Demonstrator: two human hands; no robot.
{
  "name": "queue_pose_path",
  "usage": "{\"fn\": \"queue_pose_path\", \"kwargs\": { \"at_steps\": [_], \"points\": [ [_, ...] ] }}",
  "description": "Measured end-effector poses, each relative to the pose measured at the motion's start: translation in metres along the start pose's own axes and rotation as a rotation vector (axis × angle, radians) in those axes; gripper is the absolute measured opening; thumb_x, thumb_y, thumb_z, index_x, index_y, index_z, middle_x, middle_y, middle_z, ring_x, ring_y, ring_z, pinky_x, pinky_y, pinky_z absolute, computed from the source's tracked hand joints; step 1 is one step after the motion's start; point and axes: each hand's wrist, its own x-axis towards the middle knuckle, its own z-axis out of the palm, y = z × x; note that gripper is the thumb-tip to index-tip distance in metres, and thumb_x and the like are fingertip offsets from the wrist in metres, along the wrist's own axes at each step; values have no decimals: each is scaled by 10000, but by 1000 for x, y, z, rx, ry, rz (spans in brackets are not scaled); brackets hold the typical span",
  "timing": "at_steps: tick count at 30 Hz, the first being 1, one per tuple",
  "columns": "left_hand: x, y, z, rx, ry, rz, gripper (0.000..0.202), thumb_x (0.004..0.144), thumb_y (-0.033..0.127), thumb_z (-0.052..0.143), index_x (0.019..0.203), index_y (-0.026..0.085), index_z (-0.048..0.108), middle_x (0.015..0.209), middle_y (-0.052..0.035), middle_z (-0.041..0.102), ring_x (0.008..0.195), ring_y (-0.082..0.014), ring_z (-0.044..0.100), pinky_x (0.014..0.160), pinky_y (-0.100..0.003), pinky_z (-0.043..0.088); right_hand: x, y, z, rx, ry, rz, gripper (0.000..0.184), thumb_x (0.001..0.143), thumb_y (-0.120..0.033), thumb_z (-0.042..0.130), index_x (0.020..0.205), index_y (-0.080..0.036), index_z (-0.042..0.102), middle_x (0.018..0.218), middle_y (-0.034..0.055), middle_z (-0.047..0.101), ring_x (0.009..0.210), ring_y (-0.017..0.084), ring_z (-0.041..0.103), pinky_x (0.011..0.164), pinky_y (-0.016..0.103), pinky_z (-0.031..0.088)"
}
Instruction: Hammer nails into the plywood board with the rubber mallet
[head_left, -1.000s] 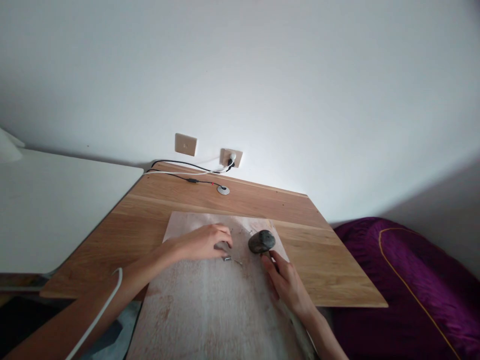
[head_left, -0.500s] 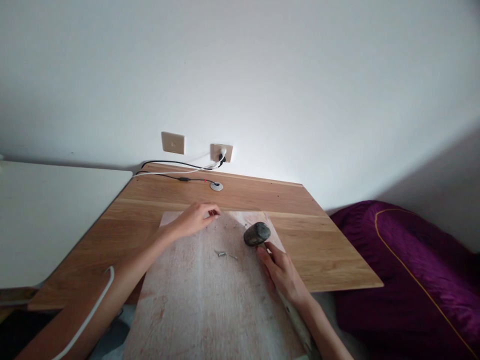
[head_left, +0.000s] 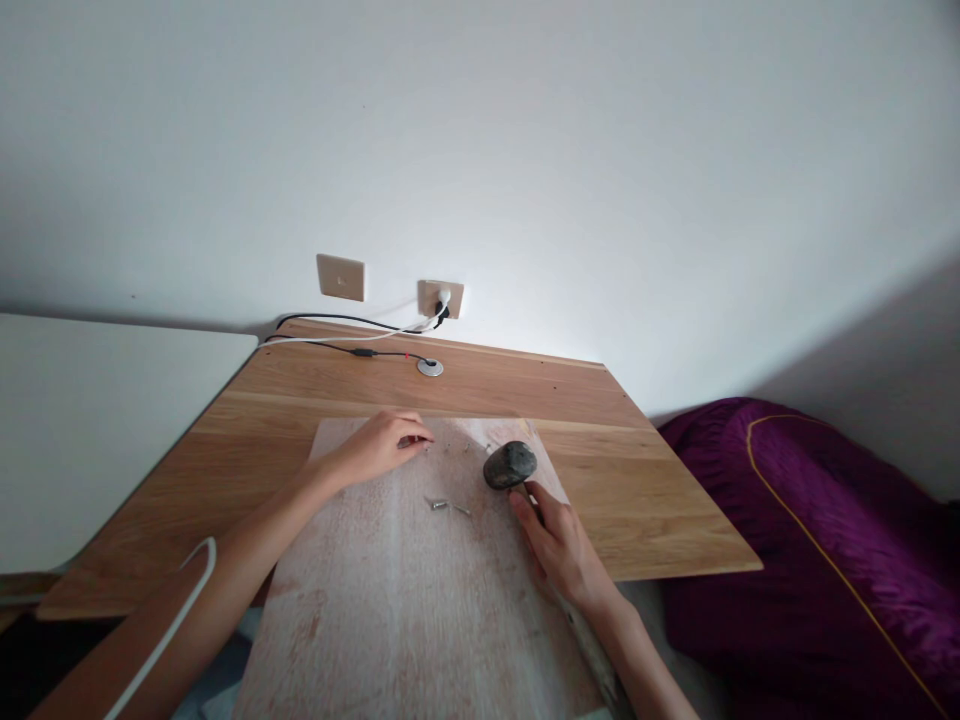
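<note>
Mallet [head_left: 510,466] slants far-left, handle [head_left: 589,645] running near-right; right hand [head_left: 561,548] wrapped round it; left hand [head_left: 386,443] nearly closed, hold unclear

This looks like a room in a home. A wood-grained desk [head_left: 637,490] stands against a plain white wall [head_left: 540,180]. Behind the desk are 2 beige wall plates [head_left: 341,280], 1 of them holding a white plug [head_left: 444,297] and a black plug [head_left: 441,311], with household cords [head_left: 330,317] trailing along the desk's back edge. Left of the desk is a white tabletop [head_left: 112,430]; right of the desk bulges shiny, yellow-trimmed purple fabric [head_left: 720,520], soft like bedding or a covered seat.
</note>
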Motion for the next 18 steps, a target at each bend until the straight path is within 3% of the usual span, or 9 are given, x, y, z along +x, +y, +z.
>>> {"fn": "queue_pose_path", "kwargs": {
  "at_steps": [11,18],
  "points": [
    [-2,6,-5,99,-22,49,187,891,87,639,915,205,783,915,-33,734,843,-175,687,800,-278,510,0,-1,-1,11,16,-7,377,1053,-568,417,929,-244,565,508,-64,509,454,164,521,502,272,394],
    [-3,5,-1,110,-37,56,195,927,100,636,951,211,794,944,-35,723,861,-174,680,819,-289,509,0,-1,-1,6,-4,14,375,1057,-576,401,926,-253,539,510,-68,512,429,154,501,461,264,368]
  ]
}}
